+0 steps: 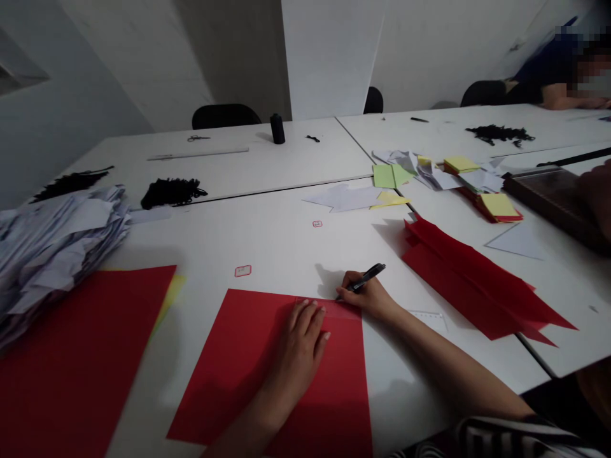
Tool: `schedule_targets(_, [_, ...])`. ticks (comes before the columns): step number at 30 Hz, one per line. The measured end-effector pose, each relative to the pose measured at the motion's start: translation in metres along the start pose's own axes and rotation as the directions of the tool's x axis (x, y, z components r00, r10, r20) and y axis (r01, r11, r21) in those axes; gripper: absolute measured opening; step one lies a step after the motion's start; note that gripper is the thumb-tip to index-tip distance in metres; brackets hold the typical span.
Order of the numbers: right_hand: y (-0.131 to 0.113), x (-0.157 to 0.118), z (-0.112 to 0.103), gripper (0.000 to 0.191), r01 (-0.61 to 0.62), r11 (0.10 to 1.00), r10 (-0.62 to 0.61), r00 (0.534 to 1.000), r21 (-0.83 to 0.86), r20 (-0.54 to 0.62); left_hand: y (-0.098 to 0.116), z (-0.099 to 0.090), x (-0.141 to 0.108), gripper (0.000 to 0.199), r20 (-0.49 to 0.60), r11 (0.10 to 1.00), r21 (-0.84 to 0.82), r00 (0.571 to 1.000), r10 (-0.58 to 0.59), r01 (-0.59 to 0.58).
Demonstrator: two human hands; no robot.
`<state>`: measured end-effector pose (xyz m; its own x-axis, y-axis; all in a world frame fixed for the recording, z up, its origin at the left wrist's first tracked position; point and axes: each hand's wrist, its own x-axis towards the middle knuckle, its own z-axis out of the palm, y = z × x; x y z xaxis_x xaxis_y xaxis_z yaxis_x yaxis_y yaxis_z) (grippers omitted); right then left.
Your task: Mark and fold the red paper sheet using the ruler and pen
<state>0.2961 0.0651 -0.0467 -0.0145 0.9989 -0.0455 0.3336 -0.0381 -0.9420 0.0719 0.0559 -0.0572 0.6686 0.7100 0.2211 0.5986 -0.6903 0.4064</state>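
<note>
A red sheet of paper (248, 356) lies in front of me on the white table. Along its far edge rests a clear strip, apparently a transparent ruler (344, 310). My left hand (303, 340) presses flat on the strip and sheet, fingers stretched out. Between the fingers of my right hand (365, 294) is a black pen (373, 272), slanted, its tip at the sheet's far edge near the strip. Beside my right forearm a clear set square or ruler (429, 315) lies on the table, partly covered by the arm.
At left are more red sheets (86, 343) and a heap of white paper (57, 245). Folded red paper (477, 280) stands at right. Farther back are paper scraps (344, 197), black cord bundles (169, 192), a thread spool (277, 129) and scissors (198, 138). Another person (558, 76) sits far right.
</note>
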Motion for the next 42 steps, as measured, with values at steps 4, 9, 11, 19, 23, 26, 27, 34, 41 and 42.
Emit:
schedule_targets(4, [0.001, 0.0, 0.0, 0.02, -0.002, 1.0, 0.002, 1.0, -0.014, -0.001, 0.0, 0.001, 0.0, 0.039, 0.002, 1.0, 0.009, 1.0, 0.007, -0.007])
schedule_targets(9, [0.0, -0.001, 0.001, 0.02, 0.002, 1.0, -0.002, 1.0, -0.011, -0.008, 0.0, 0.001, 0.0, 0.039, 0.0, 1.0, 0.005, 1.0, 0.004, -0.004])
schedule_targets(11, [0.0, -0.001, 0.001, 0.022, 0.007, 1.0, -0.007, 1.0, 0.024, -0.017, 0.0, 0.001, 0.0, 0.039, 0.001, 1.0, 0.007, 1.0, 0.006, -0.006])
schedule_targets(19, [0.001, 0.01, -0.026, 0.038, 0.097, 0.833, 0.079, 0.953, 0.545, -0.292, -0.002, 0.002, 0.0, 0.037, -0.011, 1.0, 0.012, 1.0, 0.018, -0.017])
schedule_targets(23, [-0.006, -0.006, -0.048, 0.035, 0.212, 0.92, -0.079, 0.924, 0.329, -0.375, -0.005, 0.003, 0.002, 0.037, -0.036, 1.0, -0.008, 0.999, 0.019, -0.019])
schedule_targets(26, [-0.008, -0.028, -0.047, 0.026, 0.249, 0.964, -0.263, 0.938, -0.089, -0.227, -0.006, 0.001, 0.008, 0.036, -0.049, 1.0, -0.019, 0.999, 0.02, -0.021])
schedule_targets(27, [-0.008, -0.034, -0.044, 0.023, 0.282, 0.934, -0.316, 0.939, -0.22, -0.136, -0.006, 0.0, 0.011, 0.035, -0.051, 0.999, -0.022, 0.998, 0.022, -0.024])
schedule_targets(34, [0.009, -0.052, -0.038, 0.03, 0.409, 0.642, -0.408, 0.899, -0.649, 0.162, -0.021, -0.022, 0.033, 0.031, -0.053, 0.997, -0.076, 0.998, 0.021, -0.025])
schedule_targets(41, [0.004, -0.049, -0.039, 0.034, 0.389, 0.511, -0.334, 0.911, -0.767, 0.24, -0.007, -0.05, 0.035, 0.023, 0.136, 0.971, -0.181, 0.974, 0.183, -0.157])
schedule_targets(42, [0.003, -0.048, -0.037, 0.033, 0.378, 0.492, -0.316, 0.917, -0.785, 0.243, -0.001, -0.048, 0.034, 0.023, 0.196, 0.961, -0.192, 0.952, 0.235, -0.198])
